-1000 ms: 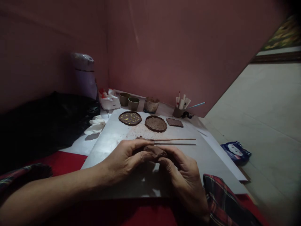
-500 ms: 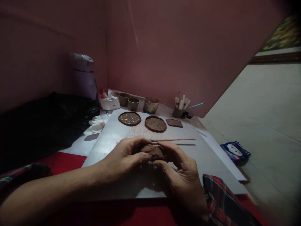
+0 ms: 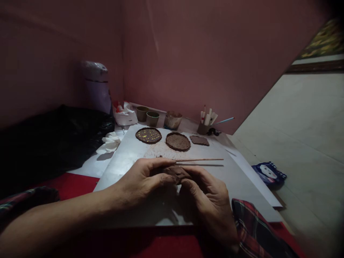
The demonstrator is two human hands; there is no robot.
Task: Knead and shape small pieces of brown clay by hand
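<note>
A lump of brown clay is pinched between my two hands above the white board. My left hand grips its left side, thumb in front and fingers behind. On the other side my right hand holds it the same way, its thumb pressed at the lower edge. Just beyond the fingers lies a thin stick. Farther back on the board are a round clay piece with yellow specks, a plain round clay piece and a small flat clay slab.
Behind the board stand two small cups, a smeared glass and a holder with several pens and brushes. Crumpled tissue and a black plastic bag are at left. A dark blue pouch lies at right.
The clay has changed shape and tilted between my hands, looking more folded now. My right thumb has risen onto its lower edge, and the fingers have shifted slightly.
</note>
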